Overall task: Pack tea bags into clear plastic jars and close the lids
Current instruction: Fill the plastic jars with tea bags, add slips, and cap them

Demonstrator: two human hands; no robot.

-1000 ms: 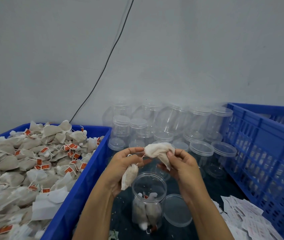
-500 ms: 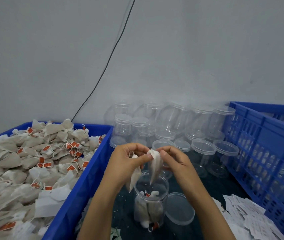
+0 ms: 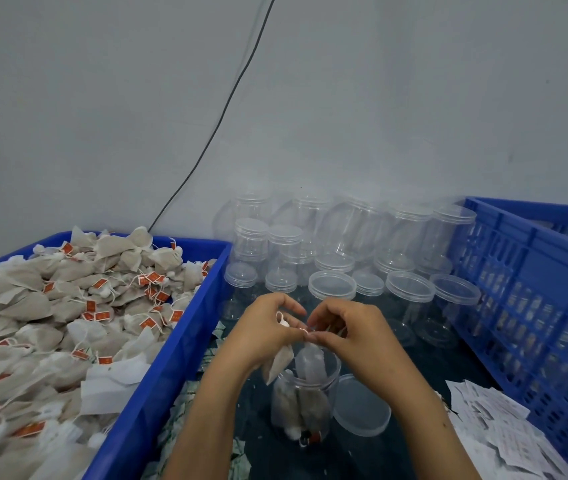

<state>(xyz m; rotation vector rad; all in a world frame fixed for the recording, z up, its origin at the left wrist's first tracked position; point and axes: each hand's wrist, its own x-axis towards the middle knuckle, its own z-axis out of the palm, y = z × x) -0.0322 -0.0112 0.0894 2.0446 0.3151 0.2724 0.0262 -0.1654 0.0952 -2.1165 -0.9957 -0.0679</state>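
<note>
My left hand [image 3: 263,332] and right hand [image 3: 348,332] meet fingertip to fingertip just above the open clear jar [image 3: 305,396] standing on the dark tabletop [image 3: 410,355]. My left grip is clenched round one tea bag [image 3: 277,365], which hangs from under my palm against the jar's near-left rim, outside the mouth. My right grip pinches the top of a second tea bag [image 3: 310,362]; its body hangs down through the jar's mouth. Several more tea bags sit inside the jar at the bottom, with a red tag showing low against the wall. The jar's lid [image 3: 362,405] lies flat on the tabletop, touching the jar on its right side.

To my left a blue crate [image 3: 158,372] is heaped with tea bags [image 3: 68,306] carrying red tags. Behind my hands stands a cluster of empty clear jars [image 3: 345,251] with lids on, against the grey wall. A blue slotted crate [image 3: 532,289] stands at the right, and printed paper slips [image 3: 504,434] are scattered near my right forearm. A black cable [image 3: 220,116] runs down the wall.
</note>
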